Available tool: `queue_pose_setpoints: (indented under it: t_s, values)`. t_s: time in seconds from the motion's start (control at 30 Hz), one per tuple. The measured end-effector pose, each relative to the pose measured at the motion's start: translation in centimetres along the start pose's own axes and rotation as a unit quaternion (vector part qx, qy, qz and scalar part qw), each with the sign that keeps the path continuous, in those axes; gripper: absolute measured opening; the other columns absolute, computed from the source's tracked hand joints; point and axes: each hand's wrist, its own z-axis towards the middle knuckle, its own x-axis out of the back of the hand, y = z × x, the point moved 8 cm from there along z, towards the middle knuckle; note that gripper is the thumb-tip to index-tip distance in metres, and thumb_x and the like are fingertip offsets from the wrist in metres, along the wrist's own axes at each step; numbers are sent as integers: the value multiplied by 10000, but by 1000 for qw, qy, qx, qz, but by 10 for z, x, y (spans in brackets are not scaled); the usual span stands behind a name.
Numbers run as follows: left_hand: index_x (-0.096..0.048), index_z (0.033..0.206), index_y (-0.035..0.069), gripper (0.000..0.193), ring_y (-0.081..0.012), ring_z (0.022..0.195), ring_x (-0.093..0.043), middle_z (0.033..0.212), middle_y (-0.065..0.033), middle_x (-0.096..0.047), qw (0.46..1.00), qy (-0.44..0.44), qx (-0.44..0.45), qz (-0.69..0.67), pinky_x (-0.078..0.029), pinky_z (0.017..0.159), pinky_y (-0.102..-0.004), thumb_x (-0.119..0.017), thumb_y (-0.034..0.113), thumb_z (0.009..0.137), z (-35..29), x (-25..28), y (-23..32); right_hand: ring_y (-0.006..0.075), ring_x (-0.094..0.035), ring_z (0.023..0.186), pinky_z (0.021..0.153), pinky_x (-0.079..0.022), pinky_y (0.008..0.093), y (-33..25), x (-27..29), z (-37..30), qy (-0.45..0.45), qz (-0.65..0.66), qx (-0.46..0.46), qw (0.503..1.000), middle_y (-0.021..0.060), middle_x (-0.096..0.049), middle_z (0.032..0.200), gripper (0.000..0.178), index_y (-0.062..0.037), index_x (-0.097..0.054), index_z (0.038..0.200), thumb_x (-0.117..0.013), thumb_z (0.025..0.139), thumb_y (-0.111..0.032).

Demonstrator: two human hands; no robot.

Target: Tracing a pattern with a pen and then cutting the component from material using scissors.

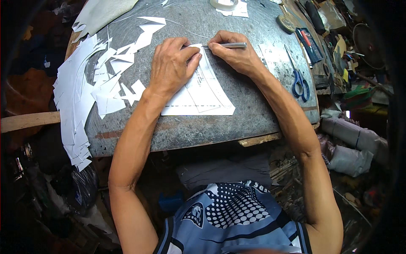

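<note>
A white paper pattern piece (205,91) lies on the metal-topped table, narrow at its far end and broad at its near edge, with drawn lines across it. My left hand (173,63) rests on its far left part, fingers curled and thumb pressing the paper down. In my right hand (237,53), a slim silver pen-shaped tool (234,45) is pinched between thumb and fingers. Its thin tip points left and meets the paper's narrow far end; whether it is a blade or a nib is too small to tell.
White paper scraps (76,93) pile up along the table's left side, some over the edge. Blue-handled scissors (299,82) lie at right. Beyond them are a tape roll (286,24) and a dark tray (311,45) of pens. Another tape roll (224,4) sits at the far edge.
</note>
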Motion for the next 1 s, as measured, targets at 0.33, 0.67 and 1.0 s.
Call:
queue_pose_setpoints:
  t_s: [0.33,0.67,1.0]
  values:
    - [-759,986,75,237,-260,1035,-612,1075,-118,-671,1000,-1,1,-3,-485,907,-423,-720,270,856,-2,-2,-2,91,-559,602,530,-439,263,-7,-2,-1,31,-20,-1,999,31,-630,669,272,-18,-702,876,-639,893,-282]
    - [-755,1009,79,238,-259,1047,-611,1080,-115,-674,1000,-1,2,0,-481,924,-421,-717,255,853,-3,-3,-1,90,-555,586,508,-433,256,-2,-3,-4,43,-4,-7,999,41,-632,659,274,-4,-704,864,-638,878,-269]
    - [-761,981,77,201,-259,1043,-615,1055,-116,-679,1000,17,4,-6,-473,925,-423,-702,217,849,-3,-2,-2,102,-574,605,522,-463,273,-14,-6,-10,84,-9,-21,996,54,-647,681,230,-9,-687,830,-642,857,-233]
